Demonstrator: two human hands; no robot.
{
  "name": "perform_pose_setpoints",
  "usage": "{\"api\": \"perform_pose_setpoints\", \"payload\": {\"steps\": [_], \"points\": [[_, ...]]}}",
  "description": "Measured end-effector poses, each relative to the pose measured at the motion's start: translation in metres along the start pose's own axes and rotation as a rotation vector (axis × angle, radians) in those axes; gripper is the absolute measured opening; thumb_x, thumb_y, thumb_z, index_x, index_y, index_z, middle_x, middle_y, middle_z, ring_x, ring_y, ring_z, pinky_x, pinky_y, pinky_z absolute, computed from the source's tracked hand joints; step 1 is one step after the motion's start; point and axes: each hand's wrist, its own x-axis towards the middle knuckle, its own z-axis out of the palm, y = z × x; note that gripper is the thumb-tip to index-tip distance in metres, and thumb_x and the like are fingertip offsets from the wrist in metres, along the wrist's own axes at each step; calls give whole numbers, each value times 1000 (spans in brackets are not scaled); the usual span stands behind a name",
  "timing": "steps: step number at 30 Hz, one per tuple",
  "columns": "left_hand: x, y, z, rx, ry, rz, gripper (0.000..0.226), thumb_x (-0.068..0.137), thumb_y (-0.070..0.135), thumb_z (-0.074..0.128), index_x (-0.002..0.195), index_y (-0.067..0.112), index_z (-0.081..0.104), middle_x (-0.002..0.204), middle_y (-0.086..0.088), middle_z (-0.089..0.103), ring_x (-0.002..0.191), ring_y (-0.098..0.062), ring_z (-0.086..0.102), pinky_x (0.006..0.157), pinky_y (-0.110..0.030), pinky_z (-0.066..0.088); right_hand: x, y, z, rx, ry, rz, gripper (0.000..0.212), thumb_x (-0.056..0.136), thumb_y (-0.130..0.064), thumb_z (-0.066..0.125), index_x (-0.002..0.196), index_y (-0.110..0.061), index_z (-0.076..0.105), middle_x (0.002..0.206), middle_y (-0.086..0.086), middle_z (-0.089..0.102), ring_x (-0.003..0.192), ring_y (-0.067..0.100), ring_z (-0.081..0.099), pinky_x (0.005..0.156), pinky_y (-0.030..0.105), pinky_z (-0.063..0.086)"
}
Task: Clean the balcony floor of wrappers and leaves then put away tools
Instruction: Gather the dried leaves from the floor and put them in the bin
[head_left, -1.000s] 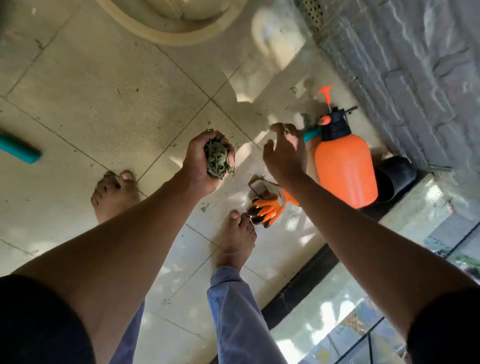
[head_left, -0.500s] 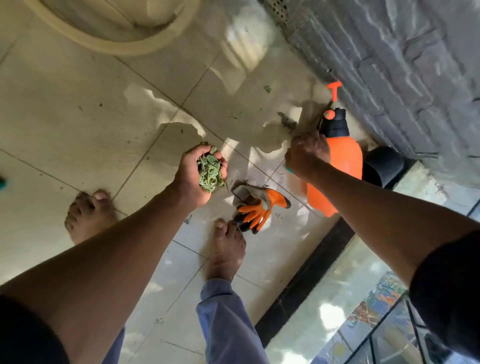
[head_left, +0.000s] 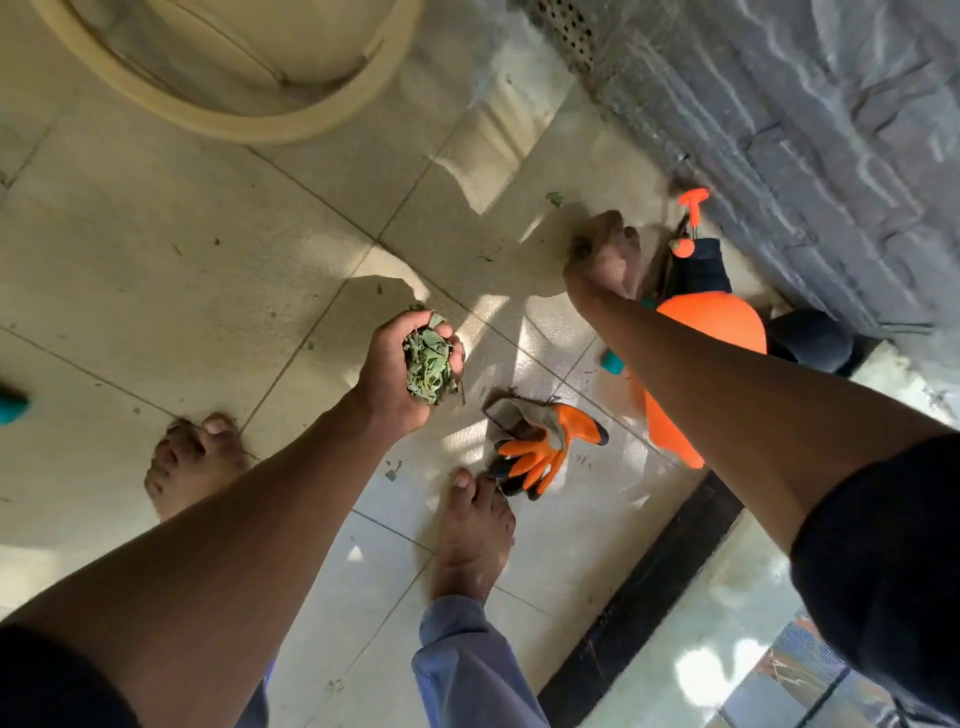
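Gathering leaf litter by hand is the step under way, as best judged. Left hand (head_left: 402, 371) cupped palm-up at mid-frame, fingers curled round a loose wad of crumpled green leaves (head_left: 428, 366); the wad sits proud of the palm, some bits at the finger edge. Right hand (head_left: 605, 254) reaches further out, low to the beige tiled balcony floor (head_left: 182, 260), fingers bunched; it seems to pinch a dark scrap at the fingertips, but blur keeps me from telling for certain.

Stray leaf bits lie on the tiles: one green fragment (head_left: 555, 198) beyond the right hand, smaller flecks near the feet. No wrappers made out.

Just beside the right forearm stands an orange plastic pump sprayer with a black cap (head_left: 711, 322), close to the grey stone wall (head_left: 831, 130). A pair of orange-and-grey work gloves (head_left: 540, 444) lies on the floor touching the toes of the right foot. Cream rounded rim (head_left: 249, 122) at top, what it belongs to unclear; teal handle end (head_left: 13, 408) at the left edge.

Doing it well: keep the left palm level and closed enough that nothing spills, transfer each pickup over the palm, sweep outward from the sprayer, avoid knocking it. Tools wait until the tiles are bare.
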Motion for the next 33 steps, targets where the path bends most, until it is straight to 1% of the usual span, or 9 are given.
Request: {"api": "perform_pose_setpoints", "payload": {"steps": [2,4,9,12,19,23,26,29,33], "points": [[6,9,0,-25,3,6,22,99,18,49,79,12,53,78,-6,52,64,-19,56,53,-25,51,11,-13,3,-38,35,-67,36,88,-7,46,122,-14,56,124,14,57,107,25,54,76,15,30],[9,16,-2,-50,-7,3,21,99,18,50,79,13,54,79,-4,53,67,-18,57,55,-24,52,17,-24,2,-33,18,-113,44,84,2,52,122,-19,60,127,11,55,100,16,48,78,6,27],[13,22,-8,-47,-16,-25,17,97,22,54,82,15,54,84,-6,53,69,-18,59,59,-25,54,20,-34,-2,-110,45,-251,68,78,11,59,135,-23,55,130,13,47,115,30,51,87,34,54],[12,21,-14,-39,-11,-21,15,96,23,57,84,14,55,86,-6,56,70,-19,62,59,-26,55,22,-31,-4,-166,10,-322,66,83,14,58,137,-23,57,131,13,47,116,31,53,89,37,56],[-3,14,-14,-14,-17,15,25,99,19,51,75,14,57,74,-2,58,68,-18,59,57,-24,53,20,-30,-4,-126,14,-398,35,81,14,55,97,-11,72,110,6,65,98,25,64,81,36,59],[-9,8,-14,1,5,-5,25,98,21,50,76,13,56,76,-5,54,63,-19,57,55,-24,52,-1,-36,-4,16,-47,-210,33,78,7,59,84,-21,76,96,-5,73,89,10,65,73,15,52],[-17,3,-12,-30,-4,-12,21,97,22,50,77,15,54,78,-4,52,63,-18,56,56,-23,52,-37,-44,-10,225,-49,-44,20,79,-4,67,82,-20,79,85,-7,75,87,13,71,75,17,54],[-28,-4,-7,-1,39,-12,24,97,21,48,74,17,57,76,-3,55,62,-18,58,56,-23,50,-99,-54,-26,477,-80,-26,19,75,-4,75,77,-22,79,66,-15,70,72,5,71,72,24,59],[-46,-10,5,-4,70,-54,34,96,24,54,65,20,67,70,2,65,63,-15,64,65,-26,47,-185,-66,-49,664,-197,-127,21,77,0,75,79,-22,77,73,-12,74,73,6,71,78,35,62]]}}
